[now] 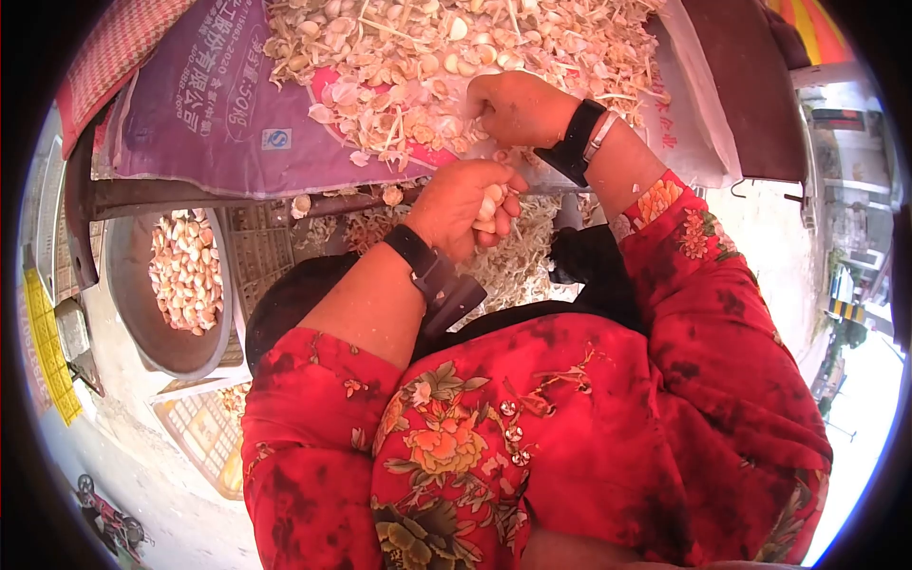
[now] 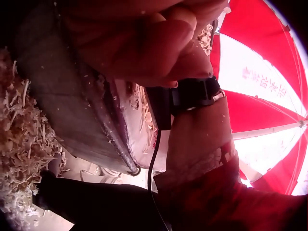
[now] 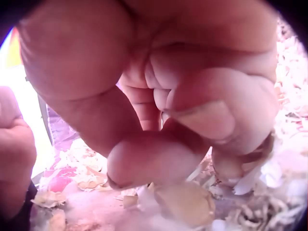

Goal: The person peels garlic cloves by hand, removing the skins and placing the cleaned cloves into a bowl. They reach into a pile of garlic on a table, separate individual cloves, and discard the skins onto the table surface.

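Peeled garlic cloves (image 1: 488,211) sit in my left hand (image 1: 454,207), its fingers curled round them just in front of the table edge. In the left wrist view the same hand (image 2: 134,43) fills the top, with the right wrist's black strap behind it. My right hand (image 1: 522,107) is bent down at the near side of the garlic heap (image 1: 418,57). Seen in the right wrist view, its thumb and fingers (image 3: 149,161) curl low over loose skins and a blurred yellowish clove (image 3: 187,204); I cannot tell whether they pinch it.
A purple printed sack (image 1: 218,123) covers the table under the heap. To the left below stands a metal basin (image 1: 142,313) with garlic cloves, near a plastic crate (image 1: 195,432). Skins (image 1: 513,247) lie below the table edge. A red and white umbrella (image 2: 260,72) spreads overhead.
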Available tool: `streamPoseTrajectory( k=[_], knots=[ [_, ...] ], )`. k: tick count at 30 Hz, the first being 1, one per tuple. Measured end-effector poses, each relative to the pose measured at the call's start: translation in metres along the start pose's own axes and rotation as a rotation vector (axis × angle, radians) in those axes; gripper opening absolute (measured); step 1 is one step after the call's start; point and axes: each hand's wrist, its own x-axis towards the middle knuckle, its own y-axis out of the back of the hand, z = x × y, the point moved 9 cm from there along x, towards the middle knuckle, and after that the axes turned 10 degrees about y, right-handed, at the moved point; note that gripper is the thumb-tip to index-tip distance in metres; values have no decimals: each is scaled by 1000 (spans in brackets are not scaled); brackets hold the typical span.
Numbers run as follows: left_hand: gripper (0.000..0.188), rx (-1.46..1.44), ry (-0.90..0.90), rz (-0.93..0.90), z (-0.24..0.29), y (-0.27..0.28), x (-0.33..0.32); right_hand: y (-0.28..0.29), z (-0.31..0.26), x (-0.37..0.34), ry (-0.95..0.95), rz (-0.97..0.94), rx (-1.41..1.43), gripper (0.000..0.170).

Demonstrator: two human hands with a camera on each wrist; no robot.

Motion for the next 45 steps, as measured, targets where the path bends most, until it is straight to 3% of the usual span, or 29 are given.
streamPoseTrajectory(
  k=[2, 5, 8, 14, 18, 22, 26, 27, 31, 34, 37, 40, 41, 45],
  knots=[
    [25, -18, -15, 8, -1, 1, 1, 5, 15, -3, 51, 121, 64, 27],
    [24, -43, -39, 19, -1, 3, 0, 11, 34, -21, -191, 184, 526, 24],
    [26, -54, -62, 27, 1, 2, -1, 19, 30, -34, -143, 261, 834, 20],
    [31, -56, -71, 102, 5, 0, -5, 24, 1, -59, -108, 215, 935, 14],
    [30, -166, -56, 129, 6, -4, -11, 25, -45, -64, -50, 64, 921, 12],
    [27, -142, -45, -2, 1, -2, 0, 28, -35, -38, -8, 224, 561, 9],
    [25, -90, 30, -82, -8, -10, 1, 0, -30, 3, 115, 123, -70, 19],
    [24, -77, 51, -104, -10, -12, 1, -6, -30, 10, 46, 26, -140, 22],
    [17, -7, 65, -100, -13, -15, -1, -8, -39, 16, 1, 3, -248, 20],
    [15, 10, 44, -108, -10, -19, -6, -2, -34, 9, -82, -38, -157, 22],
    [14, 18, -38, -91, -5, -22, -13, 14, -6, -4, 27, 272, 27, 19],
    [24, 7, -35, -66, -5, -17, -8, 15, 23, -30, -233, 276, 666, 22],
    [29, -33, -32, -39, -3, -13, -8, 16, 21, -37, -209, 278, 785, 21],
    [47, -161, -61, 19, 2, -5, -5, 24, -28, -63, -80, 134, 873, 16]
  ],
)
